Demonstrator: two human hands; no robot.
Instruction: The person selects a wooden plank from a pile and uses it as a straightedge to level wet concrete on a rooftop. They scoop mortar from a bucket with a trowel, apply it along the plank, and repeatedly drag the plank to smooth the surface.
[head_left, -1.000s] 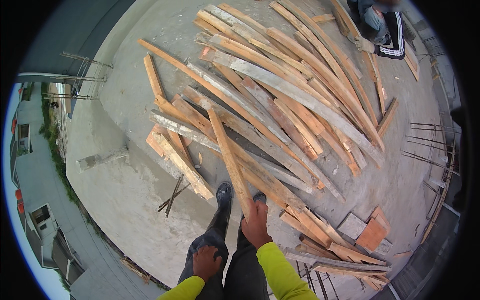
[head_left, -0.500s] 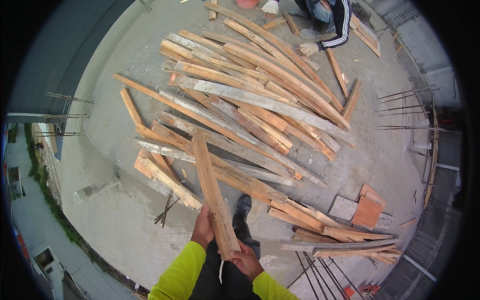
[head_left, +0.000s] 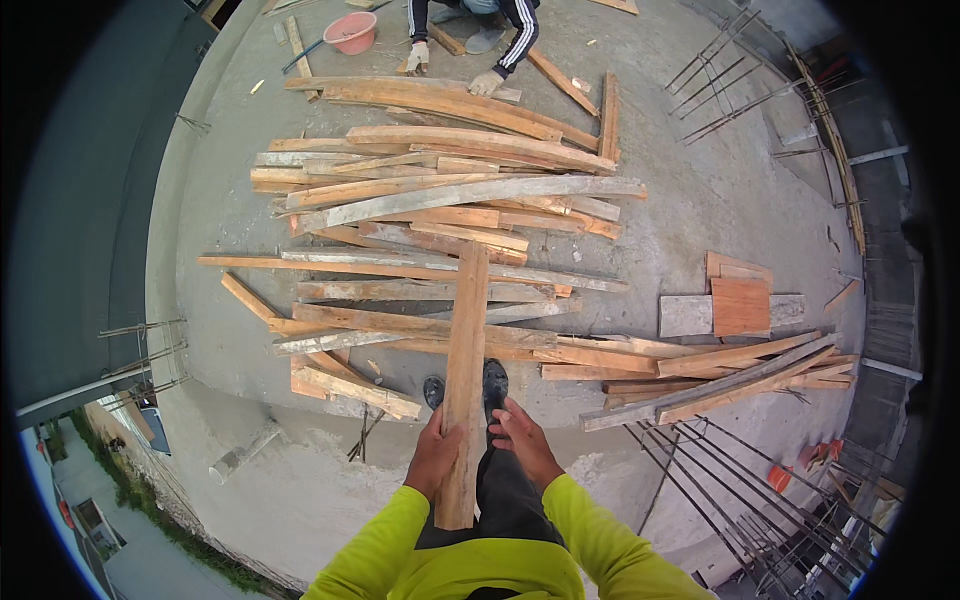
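Right hand [head_left: 529, 448] moved off the wooden plank [head_left: 465, 360], its fingers loosely open just beside it, left hand [head_left: 432, 458] grasping its left edge, the plank before the legs [head_left: 515, 495], far end over scattered timber [head_left: 480, 190]

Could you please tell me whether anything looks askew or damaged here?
One short board toward the left of the woodpile lies askew, slanting while most of the others lie roughly crosswise. The plank in the left hand shows no obvious break.
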